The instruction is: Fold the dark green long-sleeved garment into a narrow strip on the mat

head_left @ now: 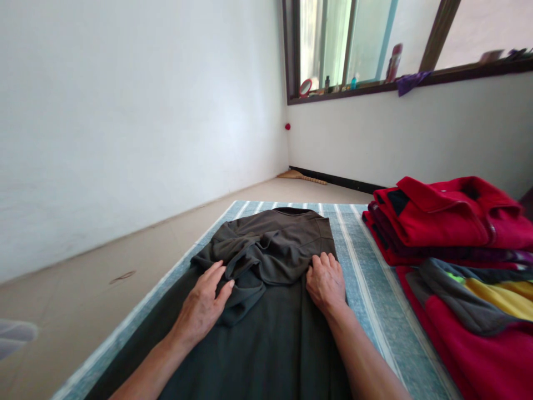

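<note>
both hands (pixel 264 294) lie flat and open on a dark green shirt (pixel 266 261), left fingers on its folded-over part, right at its edge; it lies on a striped blue mat (pixel 366 278) on the floor (pixel 95 311).

Head-worn view, looking forward and down

And here they are, the left hand (pixel 202 308) and the right hand (pixel 326 283), bare right along both forearms (pixel 154 361), not a sleeve in shot, long slim fingers, knuckles standing out nicely, fingernails (pixel 231 283) trimmed short and plain, faint tendons running across the back of the left hand
</note>
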Motion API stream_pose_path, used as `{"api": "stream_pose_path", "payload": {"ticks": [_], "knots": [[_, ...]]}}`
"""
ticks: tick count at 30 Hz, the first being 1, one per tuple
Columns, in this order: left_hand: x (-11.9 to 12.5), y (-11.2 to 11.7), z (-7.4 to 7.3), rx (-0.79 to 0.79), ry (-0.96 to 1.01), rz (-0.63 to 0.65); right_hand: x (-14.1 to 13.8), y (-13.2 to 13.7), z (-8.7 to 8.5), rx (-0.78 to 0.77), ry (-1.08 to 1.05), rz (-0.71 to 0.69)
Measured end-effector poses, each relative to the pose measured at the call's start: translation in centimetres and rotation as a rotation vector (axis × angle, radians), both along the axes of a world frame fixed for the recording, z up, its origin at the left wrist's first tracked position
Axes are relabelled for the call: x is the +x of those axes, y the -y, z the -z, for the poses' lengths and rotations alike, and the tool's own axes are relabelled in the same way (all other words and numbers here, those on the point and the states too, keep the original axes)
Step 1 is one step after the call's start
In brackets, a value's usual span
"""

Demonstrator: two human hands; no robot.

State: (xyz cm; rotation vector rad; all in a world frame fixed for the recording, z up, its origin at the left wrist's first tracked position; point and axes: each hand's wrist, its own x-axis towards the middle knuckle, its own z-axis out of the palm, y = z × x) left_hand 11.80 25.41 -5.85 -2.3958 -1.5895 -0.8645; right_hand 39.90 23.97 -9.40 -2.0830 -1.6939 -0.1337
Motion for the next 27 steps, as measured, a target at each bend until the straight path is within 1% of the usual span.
{"api": "stream_pose_path", "payload": {"ticks": [9, 13, 17, 21, 24, 27], "knots": [[-0.2, -0.3, 0.2, 0.004, 0.001, 0.002, 0.0, -0.1, 0.1, 0.004, 0.007, 0.004], [0.0, 0.0, 0.0, 0.016, 0.008, 0.010, 0.0, 0.0, 0.0, -0.012, 0.001, 0.008], [0.4, 0.0, -1.0, 0.065, 0.027, 0.000, 0.0, -0.1, 0.0, -0.006, -0.002, 0.008], [1.5, -1.5, -2.5, 0.091, -0.005, -0.023, 0.0, 0.0, -0.1, -0.010, -0.013, 0.007], [2.7, -3.2, -3.6, 0.037, -0.110, -0.072, 0.0, 0.0, -0.1, -0.008, -0.010, 0.004], [3.9, -4.5, -4.5, -0.099, -0.217, -0.169, 0.0, 0.0, 0.0, -0.008, -0.004, -0.001]]}}
